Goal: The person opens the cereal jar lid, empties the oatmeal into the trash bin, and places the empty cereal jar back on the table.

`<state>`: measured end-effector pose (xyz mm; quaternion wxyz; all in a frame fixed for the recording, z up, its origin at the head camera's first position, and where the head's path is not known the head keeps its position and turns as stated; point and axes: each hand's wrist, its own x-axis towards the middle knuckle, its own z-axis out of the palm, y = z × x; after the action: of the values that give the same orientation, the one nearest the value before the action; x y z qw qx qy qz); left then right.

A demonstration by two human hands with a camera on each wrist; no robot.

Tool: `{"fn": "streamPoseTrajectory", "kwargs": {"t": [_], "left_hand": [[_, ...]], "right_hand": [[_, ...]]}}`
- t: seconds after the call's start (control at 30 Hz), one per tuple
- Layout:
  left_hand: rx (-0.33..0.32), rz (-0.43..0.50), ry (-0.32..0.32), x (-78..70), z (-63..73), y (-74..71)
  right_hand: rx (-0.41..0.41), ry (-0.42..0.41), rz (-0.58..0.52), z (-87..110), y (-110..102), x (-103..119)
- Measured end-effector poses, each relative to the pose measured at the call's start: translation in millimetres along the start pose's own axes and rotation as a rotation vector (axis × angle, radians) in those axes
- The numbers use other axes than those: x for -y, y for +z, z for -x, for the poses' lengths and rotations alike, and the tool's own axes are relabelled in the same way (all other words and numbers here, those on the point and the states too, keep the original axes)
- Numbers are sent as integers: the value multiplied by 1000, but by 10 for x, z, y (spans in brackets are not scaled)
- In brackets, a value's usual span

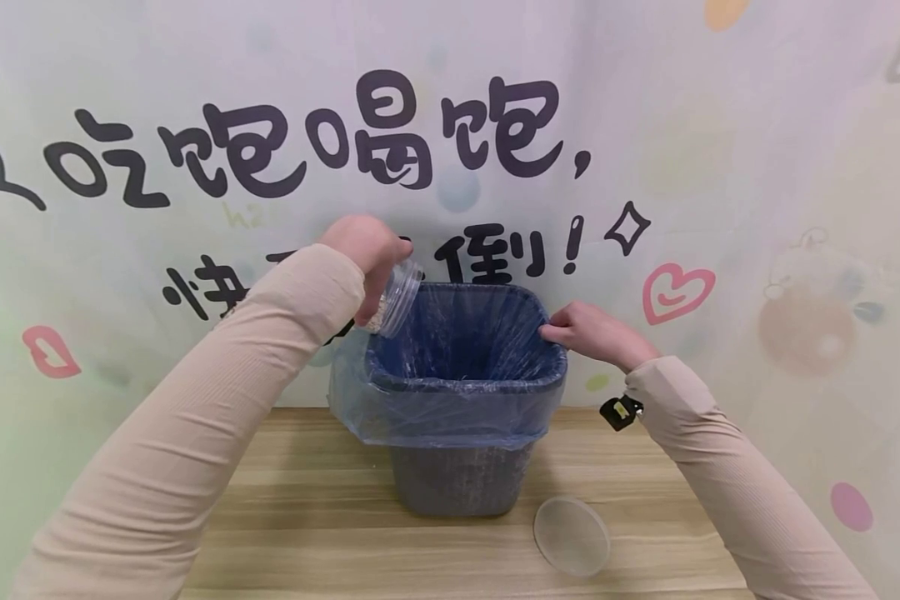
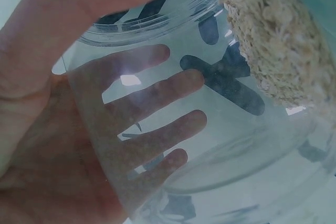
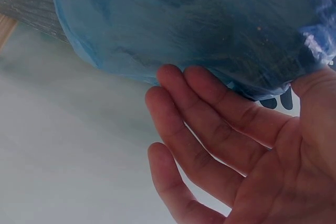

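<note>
My left hand (image 1: 366, 252) grips a clear plastic jar (image 1: 402, 293), tilted with its mouth at the left rim of a trash can (image 1: 461, 483). Flaky pale oats (image 2: 283, 35) lie along one side of the jar in the left wrist view, and the fingers show through its wall. A translucent blue trash bag (image 1: 450, 417) lines the can and folds over its rim. At the can's right rim my right hand (image 1: 594, 335) holds the lined edge, thumb on top and fingers against the outside. The can's bottom is hidden.
A round translucent lid (image 1: 572, 536) lies on the wood-grain tabletop (image 1: 307, 500), right of the can's base. Close behind the can hangs a pale printed backdrop (image 1: 720, 167) with dark lettering. A small black device (image 1: 621, 412) sits at the right wrist.
</note>
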<state>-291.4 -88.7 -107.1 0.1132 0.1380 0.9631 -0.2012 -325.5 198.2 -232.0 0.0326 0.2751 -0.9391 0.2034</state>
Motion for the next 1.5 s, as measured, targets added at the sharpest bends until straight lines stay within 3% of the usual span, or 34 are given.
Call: {"fn": "streamPoseTrajectory", "kwargs": {"t": [0.33,0.83,1.5], "left_hand": [[-32,-32,14,-10,-6,6],[-56,24,2,-1,7,4],[-67,-70,14,-13,-19,23]], "right_hand": [[-3,-9,1,-4,0,0],[-14,-24,-2,23,-21,30],[-9,-29,-3,26,-16,26]]}}
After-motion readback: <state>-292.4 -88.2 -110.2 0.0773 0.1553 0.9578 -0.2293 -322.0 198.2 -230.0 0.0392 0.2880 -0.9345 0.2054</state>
